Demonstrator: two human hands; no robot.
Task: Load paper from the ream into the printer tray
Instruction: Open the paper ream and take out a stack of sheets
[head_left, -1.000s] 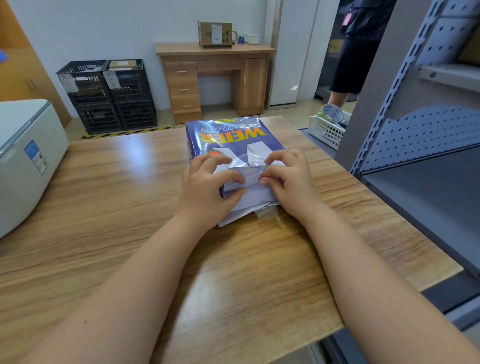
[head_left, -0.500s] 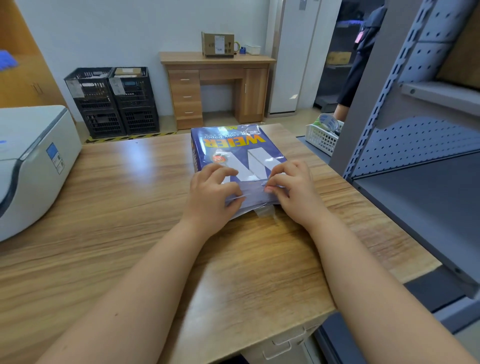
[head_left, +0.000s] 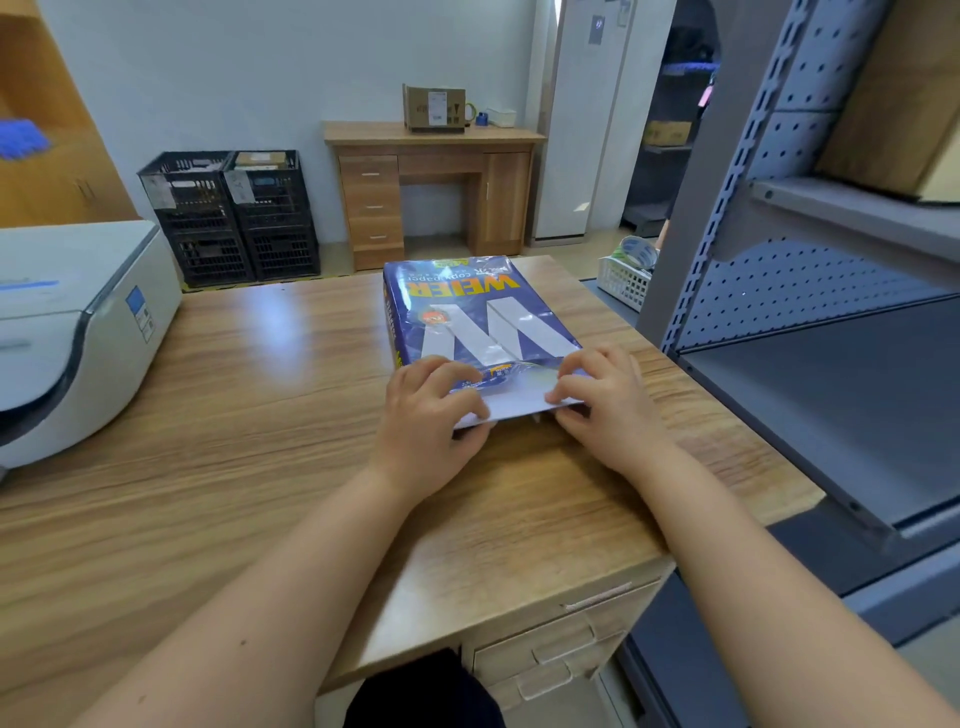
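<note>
A blue ream of paper with a large white W lies flat on the wooden desk, its near end towards me. White sheets show at that near end where the wrapper is open. My left hand pinches the ream's near left corner at the wrapper and sheets. My right hand grips the near right corner, fingertips on the wrapper edge. The white printer stands at the desk's left edge, well apart from the ream; its tray is not visible.
A grey metal shelving unit rises close on the right. A white basket sits behind the desk's far right corner. Black crates and a small wooden desk stand against the far wall. Drawers are under the desk's near right.
The wrapper flap that was pulled up over the ream's top now lies lower at the near end. Both hands have shifted down to the near corners. The camera has pulled back.
</note>
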